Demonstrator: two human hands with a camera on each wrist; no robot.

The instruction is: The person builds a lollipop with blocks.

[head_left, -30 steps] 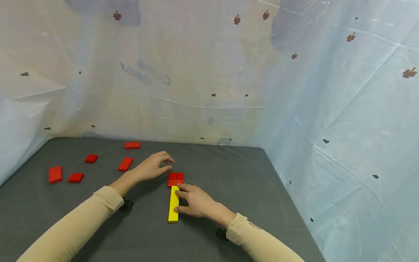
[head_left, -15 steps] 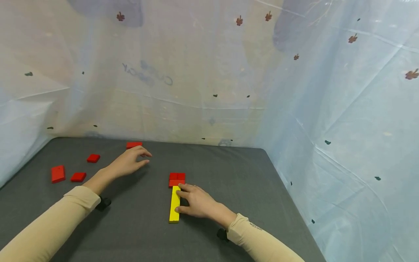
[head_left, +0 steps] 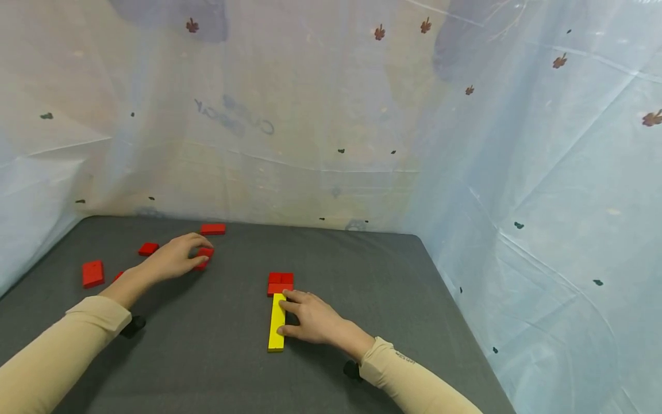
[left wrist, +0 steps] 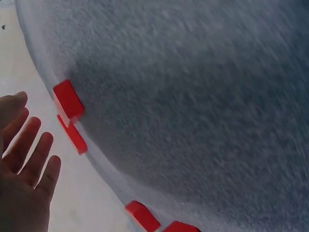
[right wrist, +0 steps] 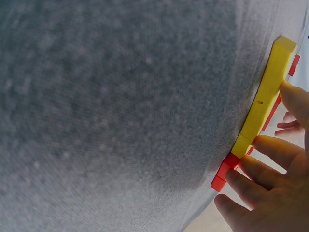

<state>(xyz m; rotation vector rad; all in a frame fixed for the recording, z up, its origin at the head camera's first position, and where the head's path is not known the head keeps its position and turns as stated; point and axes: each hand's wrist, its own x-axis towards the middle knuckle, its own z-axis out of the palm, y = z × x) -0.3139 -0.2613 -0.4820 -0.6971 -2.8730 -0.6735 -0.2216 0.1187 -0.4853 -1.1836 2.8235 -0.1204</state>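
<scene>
My left hand reaches over a red rectangular block, its thumb and fingers apart above it. In the left wrist view this red block lies off the fingertips, and nothing is in the hand. My right hand rests its spread fingertips and thumb along the right edge of a long yellow strip. A seam in the right wrist view divides the strip into a longer yellow block and a short yellow piece. Red blocks sit together against its far end, two small pieces behind a wider one.
Beyond the left hand, a red block lies near the back edge of the grey cloth-covered table. More red blocks lie at the left, including a square one and a rectangular one. A plastic sheet hangs behind.
My left hand has moved left, away from the red and yellow group, to the loose red block. The right hand stays at the yellow strip.
</scene>
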